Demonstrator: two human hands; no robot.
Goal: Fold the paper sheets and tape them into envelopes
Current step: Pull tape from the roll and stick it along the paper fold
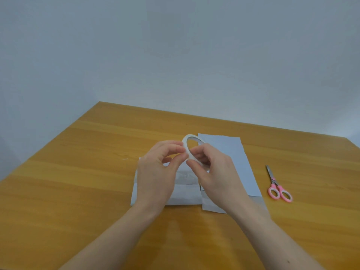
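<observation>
Desk (78,182): wooden, orange-brown, carries all items below; a plain pale wall behind it.

Folded sheet (183,193): white paper, creased, flat on the desk directly beneath the left hand and partly hidden by it.

Left hand (157,172): raised over the folded sheet, fingers curled, thumb and fingertips pinching at the near rim of the tape roll.

Tape roll (190,147): white ring, held upright between both hands, above the papers.

Right hand (214,170): fingers curled round the roll's lower right side, gripping it.

Flat sheets (233,158): white paper lying under and beyond the right hand, one overlapping another, partly covered by the wrist.

Scissors (277,187): pink handles, blades together, on the desk well to the right of the right hand, untouched.
</observation>
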